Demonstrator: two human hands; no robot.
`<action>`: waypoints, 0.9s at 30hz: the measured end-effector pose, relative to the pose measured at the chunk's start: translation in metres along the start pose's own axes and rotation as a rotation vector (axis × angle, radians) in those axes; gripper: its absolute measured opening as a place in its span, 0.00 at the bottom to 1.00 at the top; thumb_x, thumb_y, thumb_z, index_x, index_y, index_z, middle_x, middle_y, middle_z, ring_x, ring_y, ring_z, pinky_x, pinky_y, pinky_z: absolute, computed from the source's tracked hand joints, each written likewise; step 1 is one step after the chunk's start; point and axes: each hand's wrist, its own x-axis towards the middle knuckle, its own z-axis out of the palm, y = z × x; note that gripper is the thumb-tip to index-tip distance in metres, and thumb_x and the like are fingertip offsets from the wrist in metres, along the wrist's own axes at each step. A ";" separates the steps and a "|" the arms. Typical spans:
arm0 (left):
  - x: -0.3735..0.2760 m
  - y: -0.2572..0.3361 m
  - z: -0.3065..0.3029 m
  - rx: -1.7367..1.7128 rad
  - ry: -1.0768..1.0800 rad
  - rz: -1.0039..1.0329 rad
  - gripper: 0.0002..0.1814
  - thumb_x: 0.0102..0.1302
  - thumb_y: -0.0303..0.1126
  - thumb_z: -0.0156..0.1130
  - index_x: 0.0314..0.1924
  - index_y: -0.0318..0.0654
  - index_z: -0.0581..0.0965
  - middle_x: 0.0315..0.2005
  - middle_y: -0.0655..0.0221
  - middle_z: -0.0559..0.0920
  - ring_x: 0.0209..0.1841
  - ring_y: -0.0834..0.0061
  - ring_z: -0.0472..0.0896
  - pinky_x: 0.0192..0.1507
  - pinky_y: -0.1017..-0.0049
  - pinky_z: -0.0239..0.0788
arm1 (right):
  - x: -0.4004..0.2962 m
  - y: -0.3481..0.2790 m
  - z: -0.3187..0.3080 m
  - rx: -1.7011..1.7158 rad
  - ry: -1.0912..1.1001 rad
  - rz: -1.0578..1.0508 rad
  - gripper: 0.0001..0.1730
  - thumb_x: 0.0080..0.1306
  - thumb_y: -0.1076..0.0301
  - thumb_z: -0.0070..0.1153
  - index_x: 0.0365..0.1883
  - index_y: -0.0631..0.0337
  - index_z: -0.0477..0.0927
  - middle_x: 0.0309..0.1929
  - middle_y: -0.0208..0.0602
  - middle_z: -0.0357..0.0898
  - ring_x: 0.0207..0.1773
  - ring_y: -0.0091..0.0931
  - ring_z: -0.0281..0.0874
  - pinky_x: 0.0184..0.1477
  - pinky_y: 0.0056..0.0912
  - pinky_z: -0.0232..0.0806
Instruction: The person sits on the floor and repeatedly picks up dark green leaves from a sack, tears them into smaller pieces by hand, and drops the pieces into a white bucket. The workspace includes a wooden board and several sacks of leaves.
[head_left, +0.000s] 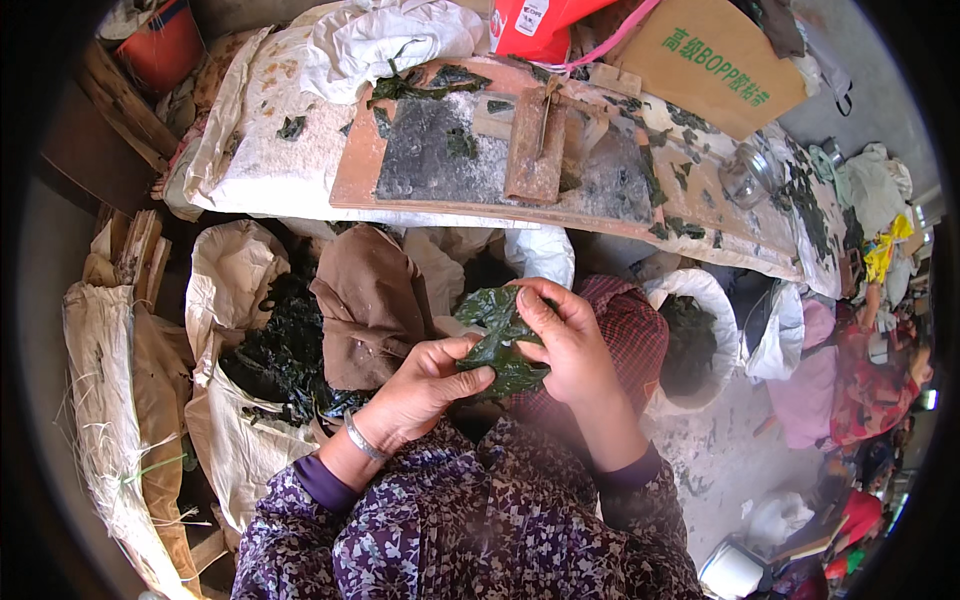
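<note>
A dark green, leafy sheet that looks like seaweed (499, 337) is stretched between my two hands above my lap. My left hand (431, 386), with a metal bangle at its wrist, pinches the lower left edge between thumb and fingers. On the other side my right hand (566, 341) grips the upper right part, its thumb on top. Left of my knees an open woven sack (247, 457) holds a heap of dark seaweed (289, 360). Beyond the hands, a dark board (442, 172) dusted with white powder lies on the table, and a rusty metal block (535, 150) rests on it.
A glass jar (748, 176) lies at the table's right side among seaweed scraps. A white-rimmed sack (709, 300) of dark material stands right of my knee. Wood pieces (139, 255) stand at left. Other people (877, 382) are at the far right, beyond the floor.
</note>
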 end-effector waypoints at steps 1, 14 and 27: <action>0.000 0.000 0.001 -0.003 0.014 0.036 0.12 0.68 0.22 0.63 0.51 0.34 0.79 0.44 0.75 0.84 0.45 0.84 0.79 0.51 0.80 0.72 | 0.001 0.000 -0.001 0.048 0.021 0.017 0.13 0.75 0.61 0.55 0.50 0.60 0.81 0.32 0.19 0.77 0.37 0.13 0.76 0.30 0.15 0.70; 0.002 0.006 0.019 0.286 0.064 0.157 0.07 0.70 0.28 0.65 0.43 0.31 0.83 0.33 0.79 0.83 0.34 0.91 0.75 0.36 0.85 0.69 | 0.005 0.020 -0.009 -0.433 -0.063 -0.396 0.16 0.68 0.69 0.64 0.32 0.58 0.66 0.29 0.23 0.62 0.32 0.11 0.61 0.28 0.20 0.63; -0.009 0.037 0.022 -0.107 0.134 -0.008 0.09 0.65 0.29 0.68 0.43 0.33 0.81 0.35 0.63 0.87 0.36 0.72 0.85 0.43 0.73 0.78 | -0.014 -0.067 -0.141 -0.700 0.859 -0.730 0.13 0.72 0.61 0.60 0.35 0.61 0.75 0.29 0.24 0.70 0.33 0.18 0.64 0.39 0.22 0.63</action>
